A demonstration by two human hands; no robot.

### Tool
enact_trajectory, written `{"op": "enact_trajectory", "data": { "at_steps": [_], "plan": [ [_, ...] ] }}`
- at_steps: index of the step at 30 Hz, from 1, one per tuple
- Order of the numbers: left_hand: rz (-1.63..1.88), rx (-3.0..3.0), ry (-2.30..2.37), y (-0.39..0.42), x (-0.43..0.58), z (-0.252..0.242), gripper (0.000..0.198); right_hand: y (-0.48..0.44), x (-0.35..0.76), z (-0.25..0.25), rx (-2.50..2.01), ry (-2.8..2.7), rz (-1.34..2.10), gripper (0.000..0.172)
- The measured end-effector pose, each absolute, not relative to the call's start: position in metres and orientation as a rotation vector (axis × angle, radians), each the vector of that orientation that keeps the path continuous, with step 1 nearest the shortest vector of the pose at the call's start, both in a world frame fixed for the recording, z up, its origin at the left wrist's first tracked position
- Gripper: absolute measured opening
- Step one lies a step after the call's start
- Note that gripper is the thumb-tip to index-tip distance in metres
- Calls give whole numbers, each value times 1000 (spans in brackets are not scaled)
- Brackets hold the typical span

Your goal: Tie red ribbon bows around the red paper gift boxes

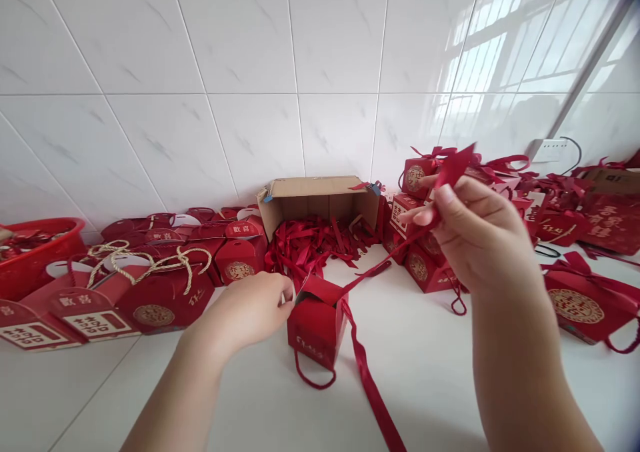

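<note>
A small red gift box (316, 329) stands on the white counter in front of me, with a dark red cord handle (315, 384) hanging at its front. My left hand (263, 305) is closed at the box's upper left edge, with some of its fingertips hidden. Raised to the right, my right hand (470, 225) pinches the end of a red satin ribbon (455, 165) between thumb and fingers. That ribbon runs down taut to the top of the box. From the box's right side, another length of ribbon (370, 379) trails across the counter towards me.
Behind the gift box, an open cardboard box (315, 187) lies with loose red ribbons (305, 245) spilling out. Red boxes with rope handles (170, 292) line the left, beside a red basin (65, 229). Ribboned boxes (423, 265) are stacked right, near a wall socket (547, 149).
</note>
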State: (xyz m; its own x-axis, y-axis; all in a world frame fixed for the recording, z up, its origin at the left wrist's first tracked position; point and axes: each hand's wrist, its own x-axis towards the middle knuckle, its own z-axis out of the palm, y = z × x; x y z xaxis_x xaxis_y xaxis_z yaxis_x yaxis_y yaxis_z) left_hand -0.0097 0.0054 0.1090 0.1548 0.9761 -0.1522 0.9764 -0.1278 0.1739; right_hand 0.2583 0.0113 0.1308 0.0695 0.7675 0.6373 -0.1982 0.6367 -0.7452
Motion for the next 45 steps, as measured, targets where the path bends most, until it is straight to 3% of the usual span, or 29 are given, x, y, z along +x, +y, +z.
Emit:
{"op": "enact_trajectory", "data": {
  "at_steps": [7,12,18,24,45],
  "plan": [
    [200,2150,1839,17,-4,107,21,6,257,134,-431,-1292,856,22],
    [235,2146,1871,26,-5,105,22,21,236,123,-671,-1488,1079,33],
    [326,2090,1647,29,-9,100,28,43,208,96,-1105,-1987,1197,32],
    [310,2063,1626,26,0,101,31,54,187,75,-1162,-1953,1503,24],
    [319,2037,1608,20,6,105,35,54,185,74,-1201,-1938,1385,30]
  ]
}}
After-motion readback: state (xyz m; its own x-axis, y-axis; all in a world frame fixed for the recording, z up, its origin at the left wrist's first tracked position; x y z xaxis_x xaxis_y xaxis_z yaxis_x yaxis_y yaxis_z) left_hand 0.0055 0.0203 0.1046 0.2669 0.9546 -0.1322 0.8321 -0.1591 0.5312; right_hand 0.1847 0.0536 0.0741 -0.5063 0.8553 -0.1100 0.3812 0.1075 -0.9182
